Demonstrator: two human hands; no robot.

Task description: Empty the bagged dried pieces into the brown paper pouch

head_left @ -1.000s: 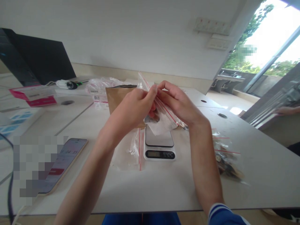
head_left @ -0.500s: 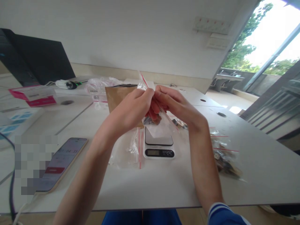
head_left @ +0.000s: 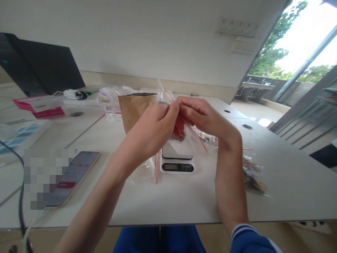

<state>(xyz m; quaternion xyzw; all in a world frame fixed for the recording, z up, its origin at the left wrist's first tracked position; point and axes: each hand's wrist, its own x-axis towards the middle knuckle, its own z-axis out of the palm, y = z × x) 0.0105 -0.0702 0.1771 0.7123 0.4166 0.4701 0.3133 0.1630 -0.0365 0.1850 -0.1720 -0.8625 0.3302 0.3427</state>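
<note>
And the pinch is shifting right: the left hand (head_left: 158,126) and right hand (head_left: 205,112) are meeting a touch farther right over the scale (head_left: 177,162) than half a second ago, and they're bringing the red-striped clear bag (head_left: 193,142) along. The bag is hanging mid-frame, its lower part covering some of the scale's plate; neither hand is letting go, so the handling seems to be staying up at the bag's edge. The left hand is pinching that edge between thumb and finger, and the right hand is pinching it just beside. A brownish piece (head_left: 181,136) is showing below the fingers, too blurred for naming.

Counting up now: two hands are gripping one bag over one scale. One brown pouch (head_left: 137,112) is standing behind the left hand, one flat clear bag (head_left: 144,174) is lying just left of the scale, and one phone (head_left: 74,178) is lying at lower left. Right of centre, two red stripes are peeking past the right forearm, so probably at least two filled bags (head_left: 254,179) are lying there.
</note>
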